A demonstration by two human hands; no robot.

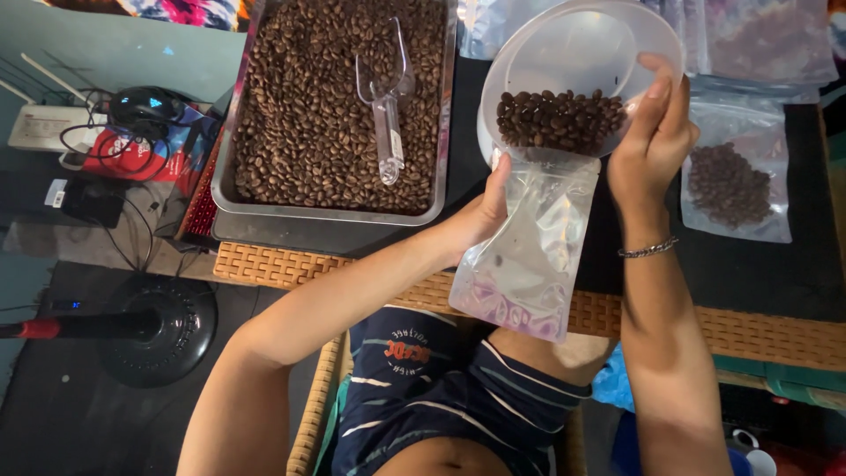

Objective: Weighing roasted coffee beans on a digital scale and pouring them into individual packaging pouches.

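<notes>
Left hand point(483, 211) pinches the top edge of a clear pouch point(529, 256), thumb on the near face, fingers hidden behind it; the pouch hangs upright over the wicker table edge point(282, 264), above the person's lap. Right hand point(654, 141) grips the rim of a tilted clear bowl point(573, 53), thumb and fingers closed over the rim's right side. Beans point(560, 119) are banked at the bowl's lower lip, which sits right at the pouch mouth, touching or nearly so. Pouch looks almost empty, a bean or two inside. Risk, as judged: the bowl lip is wider than the pouch mouth, so beans could run past either side and drop to the lap or floor; the pouch is held at one side only, so its mouth could sag shut under the first load. A steeper tilt would send the whole heap at once. Edges: metal tray point(231, 189) of beans, with a clear scoop point(386, 97) lying in it, sits near on the left; a filled pouch point(736, 181) lies flat to the right of the right hand, with more bags behind it. Open room is mainly the dark mat point(758, 273) below that pouch, and toward the person over the lap.
</notes>
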